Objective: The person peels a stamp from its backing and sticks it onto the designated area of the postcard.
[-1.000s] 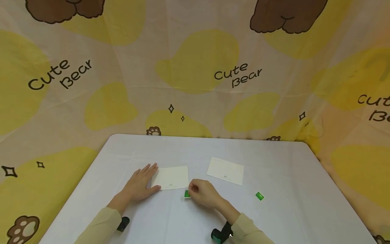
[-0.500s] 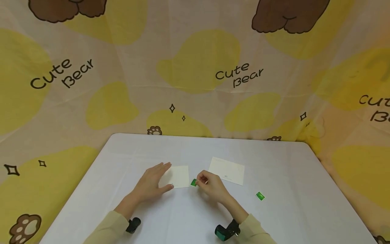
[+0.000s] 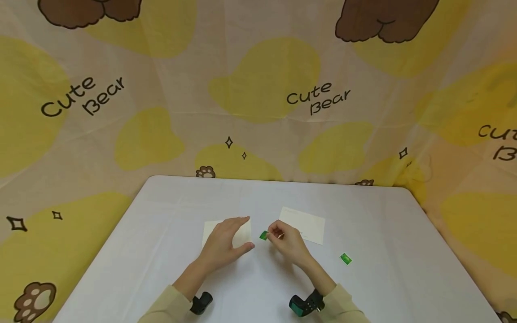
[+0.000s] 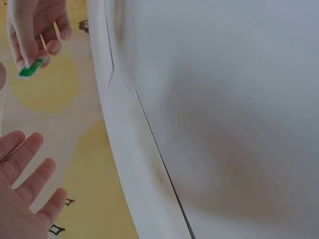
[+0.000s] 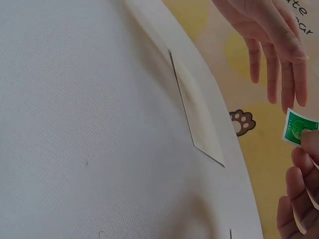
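Shifted rightward, left hand, fingers extended, partly hides left card, lower centre; right hand pinches partly covered green stamp.

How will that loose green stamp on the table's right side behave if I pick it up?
The loose green stamp lies flat, so its edge may be hard to lift. It looks small and thin, so probably light. The similar stamp in the right hand looks fairly flat, suggesting slight stiffness.
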Demonstrator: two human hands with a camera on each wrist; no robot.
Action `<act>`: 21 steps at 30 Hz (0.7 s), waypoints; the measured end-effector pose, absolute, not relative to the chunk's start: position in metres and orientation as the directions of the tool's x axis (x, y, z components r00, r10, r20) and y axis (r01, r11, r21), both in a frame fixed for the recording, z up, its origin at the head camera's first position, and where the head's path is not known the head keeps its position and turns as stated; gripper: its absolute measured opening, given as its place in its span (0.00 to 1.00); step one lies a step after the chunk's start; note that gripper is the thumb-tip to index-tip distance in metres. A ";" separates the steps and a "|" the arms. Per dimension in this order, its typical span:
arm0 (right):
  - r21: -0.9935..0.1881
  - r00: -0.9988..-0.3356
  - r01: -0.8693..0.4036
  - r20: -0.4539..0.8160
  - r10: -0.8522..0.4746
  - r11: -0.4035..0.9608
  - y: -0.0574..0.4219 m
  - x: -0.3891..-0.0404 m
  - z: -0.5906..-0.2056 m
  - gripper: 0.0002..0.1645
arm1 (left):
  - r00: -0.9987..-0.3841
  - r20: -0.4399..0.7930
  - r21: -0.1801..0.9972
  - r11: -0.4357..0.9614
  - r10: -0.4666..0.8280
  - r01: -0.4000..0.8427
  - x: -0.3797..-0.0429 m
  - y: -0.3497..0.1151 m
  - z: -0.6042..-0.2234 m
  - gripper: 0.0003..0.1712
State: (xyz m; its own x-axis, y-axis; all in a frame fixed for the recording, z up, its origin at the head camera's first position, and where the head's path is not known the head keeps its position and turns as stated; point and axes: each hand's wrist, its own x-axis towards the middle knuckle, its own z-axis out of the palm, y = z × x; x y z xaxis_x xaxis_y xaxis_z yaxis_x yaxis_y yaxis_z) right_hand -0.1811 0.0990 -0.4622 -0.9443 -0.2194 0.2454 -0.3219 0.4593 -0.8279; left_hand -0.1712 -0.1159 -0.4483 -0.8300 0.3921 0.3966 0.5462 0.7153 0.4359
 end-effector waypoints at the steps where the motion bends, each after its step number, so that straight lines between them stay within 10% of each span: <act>1: -0.825 -0.943 -0.327 0.251 -0.220 0.460 0.099 -0.181 -0.462 0.05 | -0.827 0.407 0.442 0.709 0.388 0.550 -0.170 -0.113 -0.448 0.37; 21: -0.819 -0.936 -0.349 0.283 -0.208 0.456 0.107 -0.176 -0.449 0.06 | -0.846 0.468 0.572 0.641 0.256 0.511 -0.168 -0.073 -0.451 0.16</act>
